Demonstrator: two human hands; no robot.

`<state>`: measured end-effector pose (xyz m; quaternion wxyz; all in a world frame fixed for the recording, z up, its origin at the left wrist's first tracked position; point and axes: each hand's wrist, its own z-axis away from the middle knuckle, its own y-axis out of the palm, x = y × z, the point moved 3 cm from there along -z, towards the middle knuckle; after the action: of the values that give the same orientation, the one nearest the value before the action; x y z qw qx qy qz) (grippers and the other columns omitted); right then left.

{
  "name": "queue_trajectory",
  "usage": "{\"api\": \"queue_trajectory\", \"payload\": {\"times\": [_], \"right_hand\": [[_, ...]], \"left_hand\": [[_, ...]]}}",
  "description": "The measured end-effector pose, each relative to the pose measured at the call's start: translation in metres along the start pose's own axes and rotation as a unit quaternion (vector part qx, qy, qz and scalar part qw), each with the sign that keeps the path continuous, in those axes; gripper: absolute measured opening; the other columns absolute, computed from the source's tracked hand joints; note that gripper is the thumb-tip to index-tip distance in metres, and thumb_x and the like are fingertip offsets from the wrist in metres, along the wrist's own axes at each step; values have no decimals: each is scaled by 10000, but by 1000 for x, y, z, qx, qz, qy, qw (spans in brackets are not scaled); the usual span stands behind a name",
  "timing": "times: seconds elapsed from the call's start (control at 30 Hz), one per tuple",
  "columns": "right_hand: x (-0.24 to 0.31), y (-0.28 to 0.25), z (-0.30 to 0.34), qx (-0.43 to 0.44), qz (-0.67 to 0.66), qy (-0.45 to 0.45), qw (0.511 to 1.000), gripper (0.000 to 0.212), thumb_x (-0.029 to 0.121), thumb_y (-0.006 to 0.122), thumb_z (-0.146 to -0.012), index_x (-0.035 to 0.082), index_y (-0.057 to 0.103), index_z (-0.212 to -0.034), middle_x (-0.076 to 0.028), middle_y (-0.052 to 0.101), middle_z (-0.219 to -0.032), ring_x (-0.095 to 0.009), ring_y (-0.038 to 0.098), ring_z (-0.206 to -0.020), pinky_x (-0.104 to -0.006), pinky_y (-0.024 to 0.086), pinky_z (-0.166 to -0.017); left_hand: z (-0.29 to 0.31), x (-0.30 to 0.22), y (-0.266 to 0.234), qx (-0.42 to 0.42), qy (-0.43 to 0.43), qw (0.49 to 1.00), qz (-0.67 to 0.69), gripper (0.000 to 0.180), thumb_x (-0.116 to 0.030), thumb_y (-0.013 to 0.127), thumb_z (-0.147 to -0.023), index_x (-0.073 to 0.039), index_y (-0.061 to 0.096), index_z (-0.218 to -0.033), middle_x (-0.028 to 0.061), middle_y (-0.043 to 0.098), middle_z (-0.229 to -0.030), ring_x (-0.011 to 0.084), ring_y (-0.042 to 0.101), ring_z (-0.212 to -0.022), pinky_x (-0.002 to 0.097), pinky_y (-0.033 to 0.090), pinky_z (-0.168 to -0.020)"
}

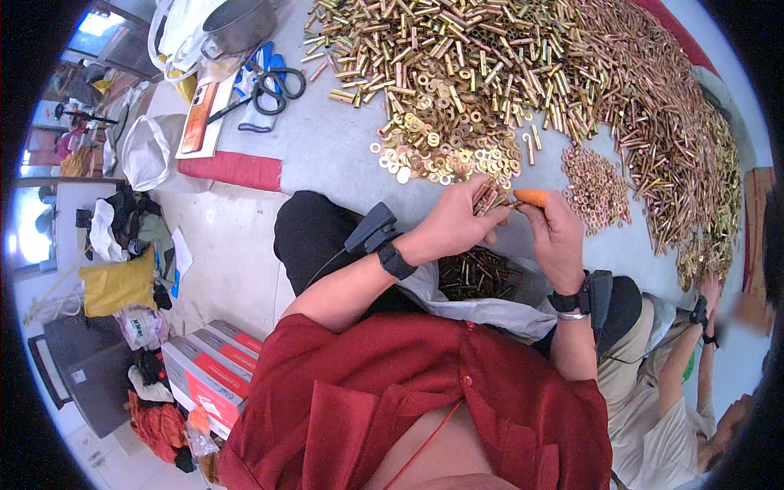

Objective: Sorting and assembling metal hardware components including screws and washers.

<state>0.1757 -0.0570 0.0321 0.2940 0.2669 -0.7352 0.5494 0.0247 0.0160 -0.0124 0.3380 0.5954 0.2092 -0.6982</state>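
My left hand [449,220] is closed around several metal sleeves [490,198] with a brassy sheen. Close beside it, my right hand [557,241] pinches a small metal piece at the ends of those sleeves; its exact kind is too small to tell. An orange finger cover [531,198] sits on a finger of the right hand. Just beyond both hands lies a heap of flat gold washers [449,147]. Small coppery nuts [594,186] form a pile to the right. Below the hands, dark bolts [476,273] lie in a white bag [514,314] across my lap.
A large heap of metal sleeves [506,49] covers the far and right table [327,147]. Scissors [269,90], an orange phone [196,118] and a metal pot [239,26] are at far left. Another person's hand [709,298] reaches the heap at right. Boxes [214,371] stand left.
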Motion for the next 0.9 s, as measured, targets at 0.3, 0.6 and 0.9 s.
{"api": "queue_trajectory", "payload": {"times": [0.3,0.6,0.9], "right_hand": [[-4,11,-4,13,104,-44,994,174,108,642,-858,37,622,-1017,-163,536,-823,-365,544,-826,-439,459,-684],[-6,14,0,-68,-159,134,976,178,91,564,-938,20,698,-1030,-79,664,-986,-137,615,-856,-283,490,-767],[-36,25,13,-14,-595,142,791,656,541,342,-1021,-18,620,-1225,-124,655,-1096,-172,583,-1000,-327,460,-902]], "left_hand": [[0,13,-3,-44,154,969,-191,201,-99,698,-873,-26,555,-994,40,615,-798,88,578,-684,262,489,-607],[0,-14,-3,3,-77,994,80,272,-162,681,-898,-18,508,-1050,41,630,-808,96,619,-571,220,438,-413],[0,-9,-6,35,-47,970,235,202,-181,646,-935,-41,564,-1054,74,670,-860,136,665,-607,199,399,-367]]}}
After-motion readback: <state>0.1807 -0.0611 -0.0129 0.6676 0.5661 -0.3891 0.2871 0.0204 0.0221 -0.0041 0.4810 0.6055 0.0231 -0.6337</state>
